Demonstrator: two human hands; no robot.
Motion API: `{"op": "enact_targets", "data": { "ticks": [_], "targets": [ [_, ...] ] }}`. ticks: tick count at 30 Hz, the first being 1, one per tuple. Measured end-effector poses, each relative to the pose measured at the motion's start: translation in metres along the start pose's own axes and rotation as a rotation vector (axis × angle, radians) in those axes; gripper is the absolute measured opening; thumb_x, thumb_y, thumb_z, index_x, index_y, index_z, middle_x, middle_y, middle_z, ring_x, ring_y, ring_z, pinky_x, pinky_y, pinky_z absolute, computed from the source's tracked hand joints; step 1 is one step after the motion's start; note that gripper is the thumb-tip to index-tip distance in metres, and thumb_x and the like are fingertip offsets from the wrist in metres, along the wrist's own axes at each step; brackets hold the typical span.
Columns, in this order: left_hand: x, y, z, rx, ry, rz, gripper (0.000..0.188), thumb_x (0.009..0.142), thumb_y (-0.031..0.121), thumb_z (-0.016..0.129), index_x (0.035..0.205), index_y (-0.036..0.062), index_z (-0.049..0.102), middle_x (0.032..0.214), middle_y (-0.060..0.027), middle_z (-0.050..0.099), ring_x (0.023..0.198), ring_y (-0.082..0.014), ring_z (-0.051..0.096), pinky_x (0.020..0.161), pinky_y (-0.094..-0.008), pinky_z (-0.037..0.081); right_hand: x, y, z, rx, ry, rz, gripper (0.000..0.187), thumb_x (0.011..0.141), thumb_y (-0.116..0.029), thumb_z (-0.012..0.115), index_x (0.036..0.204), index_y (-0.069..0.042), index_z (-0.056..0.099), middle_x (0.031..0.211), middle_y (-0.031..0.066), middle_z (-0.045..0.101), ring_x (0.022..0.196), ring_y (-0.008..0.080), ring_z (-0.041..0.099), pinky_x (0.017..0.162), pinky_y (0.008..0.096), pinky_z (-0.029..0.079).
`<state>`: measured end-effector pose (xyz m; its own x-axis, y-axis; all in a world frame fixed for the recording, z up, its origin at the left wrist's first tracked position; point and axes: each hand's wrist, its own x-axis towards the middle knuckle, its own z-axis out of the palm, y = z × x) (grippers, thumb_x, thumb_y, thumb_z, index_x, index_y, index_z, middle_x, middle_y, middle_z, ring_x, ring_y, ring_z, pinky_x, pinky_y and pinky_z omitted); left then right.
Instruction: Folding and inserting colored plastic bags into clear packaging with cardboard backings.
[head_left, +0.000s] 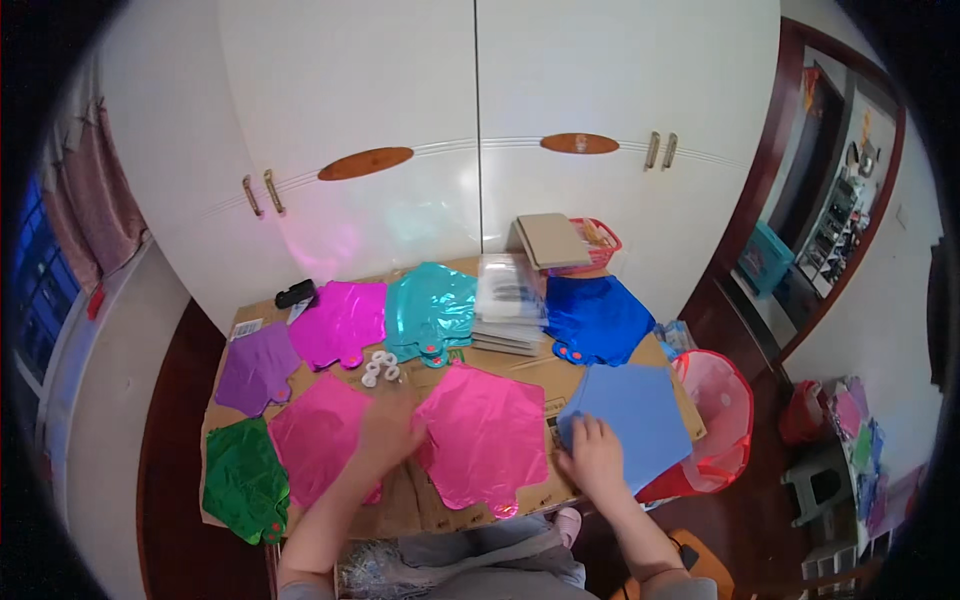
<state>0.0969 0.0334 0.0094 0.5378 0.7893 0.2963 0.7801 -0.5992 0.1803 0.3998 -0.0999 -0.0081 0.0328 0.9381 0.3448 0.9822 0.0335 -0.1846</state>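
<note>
My left hand (392, 428) is blurred by motion over the cardboard, between two pink flat foil pieces, just below a small cluster of white rings (377, 368); its fingers cannot be made out. The left pink piece (320, 430) lies partly under my forearm, and the right pink piece (482, 435) lies flat between my hands. My right hand (597, 458) rests on the left edge of a light blue, many-sided flat piece (640, 420), fingers and thumb apart. The near end of that piece is partly hidden by the hand.
Purple (255, 368), magenta (340, 322), teal (432, 310), dark blue (600, 315) and green foil pieces (243, 480) lie around the cardboard-covered table (420, 505). Clear plastic packets (508, 295) and a red basket (600, 240) stand behind. A red-rimmed bin (718, 400) adjoins the right edge.
</note>
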Motion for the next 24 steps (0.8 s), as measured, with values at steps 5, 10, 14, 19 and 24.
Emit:
{"op": "enact_targets", "data": {
  "ticks": [5, 10, 14, 19, 24],
  "targets": [
    [-0.021, 0.052, 0.025, 0.096, -0.22, 0.213, 0.07, 0.079, 0.053, 0.059, 0.13, 0.0087, 0.044, 0.138, -0.0185, 0.037, 0.13, -0.0358, 0.033, 0.101, -0.0551, 0.03, -0.02, 0.026, 0.033, -0.061, 0.058, 0.05, 0.018, 0.077, -0.017, 0.062, 0.086, -0.003, 0.061, 0.091, 0.0156, 0.065, 0.08, 0.0304, 0.063, 0.065, 0.0422, 0.052],
    [-0.023, 0.057, 0.035, 0.082, -0.3, 0.247, 0.075, 0.076, 0.056, 0.061, 0.132, 0.01, 0.044, 0.142, -0.0174, 0.034, 0.132, -0.0359, 0.03, 0.102, -0.0593, 0.027, -0.013, 0.031, 0.019, 0.152, 0.074, 0.174, 0.014, 0.079, -0.017, 0.061, 0.079, -0.004, 0.064, 0.082, 0.0158, 0.066, 0.07, 0.0324, 0.064, 0.061, 0.0412, 0.051],
    [-0.004, 0.079, 0.041, -0.073, -0.159, 0.393, 0.059, 0.078, 0.041, 0.063, 0.124, 0.0066, 0.05, 0.13, -0.0162, 0.047, 0.124, -0.0327, 0.041, 0.101, -0.0544, 0.031, -0.011, 0.044, 0.027, 0.357, 0.203, 0.318, 0.017, 0.078, -0.019, 0.066, 0.079, -0.003, 0.066, 0.075, 0.0159, 0.065, 0.067, 0.0326, 0.063, 0.058, 0.0396, 0.049],
    [0.043, 0.15, 0.061, -0.408, -0.04, 0.614, 0.035, 0.081, 0.015, 0.056, 0.114, 0.0034, 0.055, 0.116, -0.0138, 0.057, 0.115, -0.0276, 0.051, 0.099, -0.0419, 0.037, -0.01, 0.047, 0.021, 0.635, 0.153, 0.572, 0.015, 0.075, -0.014, 0.073, 0.076, 0.0, 0.067, 0.066, 0.0094, 0.065, 0.055, 0.0148, 0.059, 0.051, 0.0286, 0.044],
    [0.079, 0.172, 0.105, -0.18, -0.354, 0.638, 0.032, 0.082, 0.021, 0.058, 0.11, 0.0063, 0.057, 0.119, -0.0124, 0.055, 0.106, -0.0252, 0.053, 0.09, -0.0422, 0.041, -0.013, 0.077, 0.043, 1.04, 0.212, 0.647, 0.013, 0.079, -0.014, 0.07, 0.076, -0.005, 0.062, 0.064, 0.0002, 0.059, 0.055, 0.0095, 0.053, 0.052, 0.0258, 0.042]
  ]
}}
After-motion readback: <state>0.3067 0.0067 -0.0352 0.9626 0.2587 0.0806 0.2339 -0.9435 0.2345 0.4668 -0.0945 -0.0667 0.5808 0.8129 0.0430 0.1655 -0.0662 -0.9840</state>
